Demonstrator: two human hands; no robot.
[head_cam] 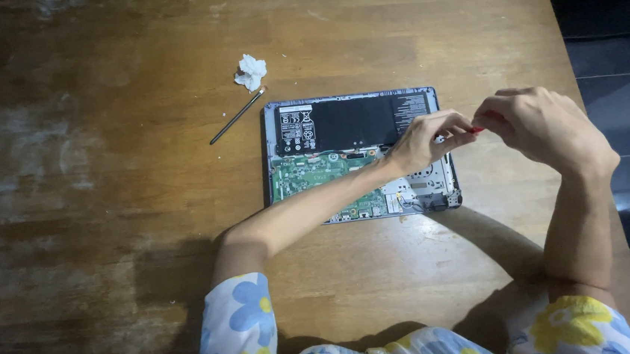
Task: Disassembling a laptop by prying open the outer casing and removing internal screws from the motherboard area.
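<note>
Scuffed wooden table (105, 178), opened laptop (358, 155), hands (476, 130)

**Layout of the work surface**

An opened grey laptop base with exposed green circuit board (358, 155) lies on the brown wooden table (105, 178), right of centre. A thin dark-handled brush (237, 116) lies just beyond the laptop's far-left corner, with a crumpled white tissue wad (250, 71) behind it. The left hand (428, 139) and right hand (540, 128) meet over the laptop's right edge, a small red item (478, 130) between them.
</note>
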